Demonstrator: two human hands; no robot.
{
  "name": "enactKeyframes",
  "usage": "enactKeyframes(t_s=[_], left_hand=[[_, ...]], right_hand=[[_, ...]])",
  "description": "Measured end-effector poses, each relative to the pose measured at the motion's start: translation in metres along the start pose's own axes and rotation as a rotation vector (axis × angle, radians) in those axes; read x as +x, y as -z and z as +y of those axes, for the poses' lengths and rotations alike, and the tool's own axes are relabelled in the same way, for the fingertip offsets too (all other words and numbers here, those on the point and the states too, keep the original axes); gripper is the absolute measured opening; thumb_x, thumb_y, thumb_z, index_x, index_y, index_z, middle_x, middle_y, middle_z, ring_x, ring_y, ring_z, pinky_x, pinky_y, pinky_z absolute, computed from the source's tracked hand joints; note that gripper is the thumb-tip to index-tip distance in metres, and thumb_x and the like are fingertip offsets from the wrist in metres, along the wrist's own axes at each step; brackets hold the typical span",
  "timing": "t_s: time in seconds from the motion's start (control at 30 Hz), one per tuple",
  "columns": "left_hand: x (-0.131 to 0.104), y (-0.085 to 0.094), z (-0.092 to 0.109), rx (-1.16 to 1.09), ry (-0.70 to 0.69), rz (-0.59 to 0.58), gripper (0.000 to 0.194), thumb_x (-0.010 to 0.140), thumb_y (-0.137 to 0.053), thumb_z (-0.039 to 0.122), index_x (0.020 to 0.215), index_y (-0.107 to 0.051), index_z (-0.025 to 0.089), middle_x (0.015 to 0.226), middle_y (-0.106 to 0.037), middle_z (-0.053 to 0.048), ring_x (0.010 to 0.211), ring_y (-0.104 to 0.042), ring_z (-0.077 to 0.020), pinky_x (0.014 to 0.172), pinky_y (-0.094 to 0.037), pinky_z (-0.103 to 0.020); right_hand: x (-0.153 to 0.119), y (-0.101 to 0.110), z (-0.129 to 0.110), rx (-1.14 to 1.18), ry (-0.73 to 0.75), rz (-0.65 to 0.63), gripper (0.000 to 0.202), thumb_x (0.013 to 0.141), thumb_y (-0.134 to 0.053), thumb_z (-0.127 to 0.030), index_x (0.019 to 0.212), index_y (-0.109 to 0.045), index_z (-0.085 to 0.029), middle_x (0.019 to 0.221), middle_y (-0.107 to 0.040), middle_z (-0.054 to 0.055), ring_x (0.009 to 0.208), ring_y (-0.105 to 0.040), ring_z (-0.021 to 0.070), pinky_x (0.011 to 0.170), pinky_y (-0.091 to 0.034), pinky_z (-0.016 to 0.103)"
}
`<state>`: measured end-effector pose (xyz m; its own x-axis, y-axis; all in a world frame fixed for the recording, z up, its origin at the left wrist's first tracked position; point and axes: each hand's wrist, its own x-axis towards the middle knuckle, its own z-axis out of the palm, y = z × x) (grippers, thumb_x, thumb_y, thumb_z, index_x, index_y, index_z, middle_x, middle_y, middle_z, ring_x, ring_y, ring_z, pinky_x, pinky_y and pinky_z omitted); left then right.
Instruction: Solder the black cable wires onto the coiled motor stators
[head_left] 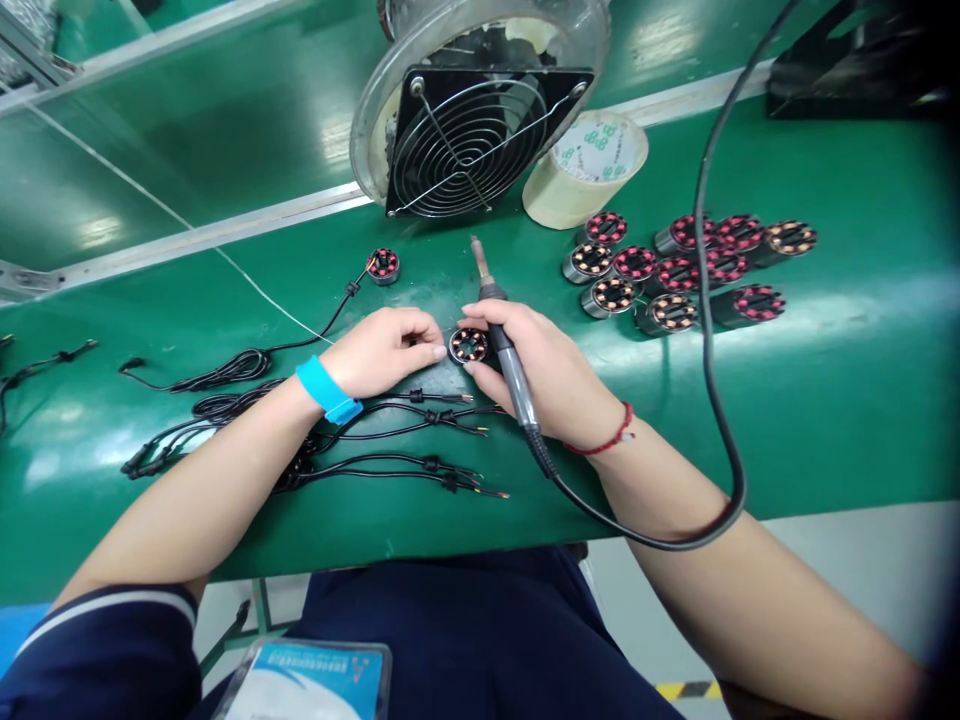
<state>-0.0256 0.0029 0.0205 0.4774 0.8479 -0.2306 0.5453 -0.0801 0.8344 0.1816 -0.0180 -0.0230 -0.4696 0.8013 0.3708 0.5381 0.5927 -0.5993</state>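
Note:
My right hand (pixel 551 375) holds a soldering iron (pixel 514 375) with its tip pointing away from me. Thumb and fingertips of that hand also rest against a small round motor stator (pixel 468 345) with copper windings. On the stator's left side my left hand (pixel 390 350) is closed in a pinch. A thin pale solder wire (pixel 262 295) runs from the upper left to this hand; its end at the fingertips is hard to make out. Black cables (pixel 322 460) with stripped ends lie by my left forearm.
A fan with a wire guard (pixel 465 150) stands at the back, beside a tape roll (pixel 585 170). Several stators (pixel 675 270) are grouped at the right. One stator (pixel 384 265) with a cable attached lies at left. The iron's cord (pixel 705 300) loops over my right forearm.

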Motion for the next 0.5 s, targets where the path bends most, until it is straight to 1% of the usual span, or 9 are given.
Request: enactKeyframes(t_s=[0.17, 0.27, 0.33, 0.37, 0.43, 0.5], left_hand=[[0.003, -0.0021, -0.0021, -0.03, 0.039, 0.058, 0.019, 0.082, -0.058, 0.029, 0.072, -0.061, 0.013, 0.065, -0.053, 0.003, 0.061, -0.042, -0.0085, 0.061, -0.034, -0.024], [0.0039, -0.0018, -0.0045, -0.005, 0.03, 0.192, 0.016, 0.082, -0.057, 0.027, 0.073, -0.058, 0.013, 0.065, -0.052, 0.003, 0.06, -0.042, -0.0084, 0.059, -0.034, -0.023], [0.0034, -0.0015, -0.0052, 0.004, -0.02, 0.27, 0.014, 0.084, -0.055, 0.026, 0.079, -0.059, 0.014, 0.069, -0.055, 0.002, 0.06, -0.043, -0.0084, 0.059, -0.035, -0.023], [0.003, -0.0016, -0.0051, 0.016, -0.05, 0.279, 0.015, 0.085, -0.054, 0.026, 0.082, -0.061, 0.013, 0.072, -0.058, 0.001, 0.062, -0.045, -0.0087, 0.06, -0.036, -0.023], [0.0021, -0.002, -0.0044, 0.059, -0.094, 0.255, 0.018, 0.086, -0.053, 0.027, 0.085, -0.064, 0.013, 0.077, -0.062, -0.001, 0.067, -0.05, -0.0102, 0.065, -0.039, -0.024], [0.0017, -0.0022, -0.0035, 0.113, -0.086, 0.215, 0.019, 0.086, -0.053, 0.027, 0.08, -0.065, 0.013, 0.078, -0.063, -0.001, 0.072, -0.052, -0.0116, 0.069, -0.04, -0.026]], right_hand=[[0.001, 0.0011, -0.0049, -0.009, 0.045, -0.063, 0.045, 0.083, -0.06, -0.018, 0.125, -0.046, -0.024, 0.113, -0.07, 0.007, 0.099, -0.066, 0.0269, 0.084, -0.054, 0.044], [0.0014, 0.0023, -0.0062, -0.018, 0.066, -0.082, 0.044, 0.084, -0.059, -0.016, 0.125, -0.045, -0.024, 0.112, -0.07, 0.007, 0.098, -0.066, 0.0264, 0.082, -0.054, 0.043], [0.0012, 0.003, -0.0061, -0.024, 0.074, -0.075, 0.044, 0.084, -0.059, -0.016, 0.125, -0.044, -0.024, 0.112, -0.07, 0.006, 0.098, -0.066, 0.0261, 0.081, -0.054, 0.042], [0.001, 0.0032, -0.0059, -0.026, 0.08, -0.072, 0.044, 0.084, -0.059, -0.016, 0.125, -0.044, -0.024, 0.112, -0.07, 0.006, 0.097, -0.066, 0.0261, 0.081, -0.054, 0.041], [0.0005, 0.0033, -0.0056, -0.031, 0.092, -0.069, 0.046, 0.084, -0.06, -0.016, 0.126, -0.043, -0.024, 0.114, -0.07, 0.006, 0.098, -0.066, 0.026, 0.081, -0.054, 0.041], [-0.0001, 0.003, -0.0054, -0.041, 0.1, -0.068, 0.046, 0.084, -0.06, -0.016, 0.126, -0.043, -0.023, 0.117, -0.069, 0.007, 0.098, -0.066, 0.026, 0.082, -0.054, 0.041]])
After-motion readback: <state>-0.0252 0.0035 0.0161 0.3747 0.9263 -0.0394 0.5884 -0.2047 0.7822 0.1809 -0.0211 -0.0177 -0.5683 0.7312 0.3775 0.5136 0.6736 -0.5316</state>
